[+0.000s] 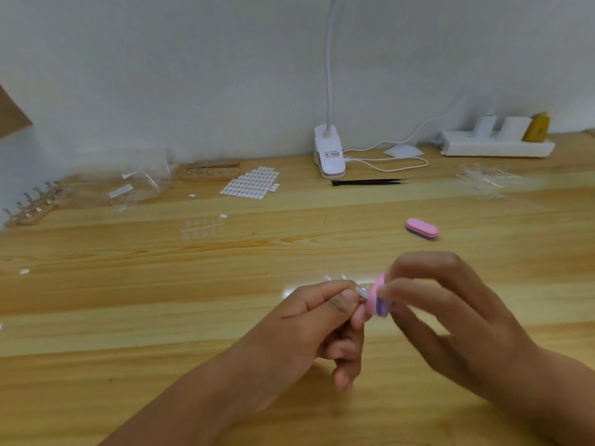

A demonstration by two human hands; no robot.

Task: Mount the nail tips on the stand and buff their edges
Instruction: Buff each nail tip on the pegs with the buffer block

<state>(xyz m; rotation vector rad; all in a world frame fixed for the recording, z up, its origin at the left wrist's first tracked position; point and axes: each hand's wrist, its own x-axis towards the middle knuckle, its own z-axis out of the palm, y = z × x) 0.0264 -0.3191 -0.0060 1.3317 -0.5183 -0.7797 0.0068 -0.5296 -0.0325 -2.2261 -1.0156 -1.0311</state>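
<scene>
A big wooden surface point(128, 317) fills most of the view and runs back to a pale wall. Both hands are held up over the near part of it, close together. The left hand point(309, 329) pinches a small clear nail tip point(362, 291) between thumb and first finger, with its other fingers curled under. The right hand point(450, 323) pinches a little pink and purple buffer point(378, 299) at its fingertips, and its other fingers are loosely spread. The buffer's pink side touches the nail tip. At the back right lies a white power strip point(495, 143) with plugs in it. A white clip lamp point(329, 156) stands by the wall, its cord looping beside it. At the far left is a wooden stand point(32, 204) with a row of metal clips. A smaller wooden holder point(209, 171) sits near the wall, next to some clear plastic bags point(138, 185). A sheet of white sticky pads point(251, 183) lies just right of the holder. Black tweezers point(367, 182) lie in front of the lamp. A spare pink buffer point(421, 228) rests alone on the surface, beyond the right hand.
</scene>
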